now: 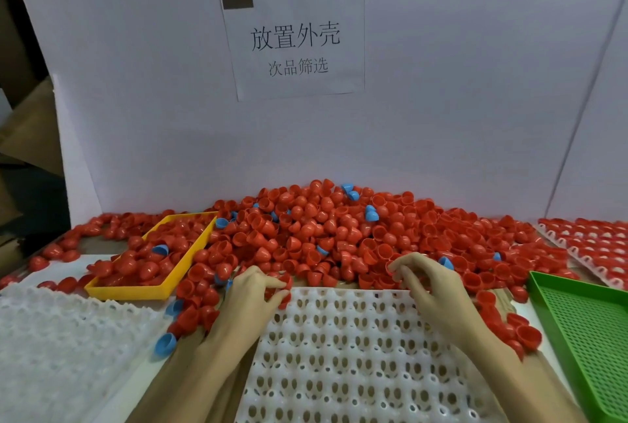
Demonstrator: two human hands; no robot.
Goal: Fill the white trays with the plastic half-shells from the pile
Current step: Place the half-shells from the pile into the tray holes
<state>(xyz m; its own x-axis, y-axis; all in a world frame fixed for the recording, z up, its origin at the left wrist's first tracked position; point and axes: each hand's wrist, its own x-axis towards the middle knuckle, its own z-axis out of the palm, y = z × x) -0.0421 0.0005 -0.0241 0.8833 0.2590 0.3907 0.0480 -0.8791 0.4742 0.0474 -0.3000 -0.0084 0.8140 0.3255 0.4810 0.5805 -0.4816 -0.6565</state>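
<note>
At far left I see a stack of white trays (pixel 64 337) lying on the bench (pixel 20 281), its pockets bare. Behind it sits a yellow tray (pixel 136 291) loaded with red half-shells, one blue among them. My left hand (pixel 253 297) reaches to the far left corner of the white tray (pixel 346 361) in front of me; its fingers are curled and pinch red half-shells (pixel 283 290) right at the tray's rim. A few blue half-shells (pixel 166 343) lie loose just left of that wrist. The pile (pixel 323 235) of red half-shells, dotted with blue, spreads across the bench behind the tray and up against the white backboard (pixel 441 116), where a paper sign (pixel 295 42) is stuck. My right hand (pixel 431 286) is at the tray's far edge, fingers bent down among red shells at the pile's foot; I cannot tell whether it grips one. Further right stands a green perforated tray (pixel 584 327), and behind it a filled white tray (pixel 588 242) of red shells.
</note>
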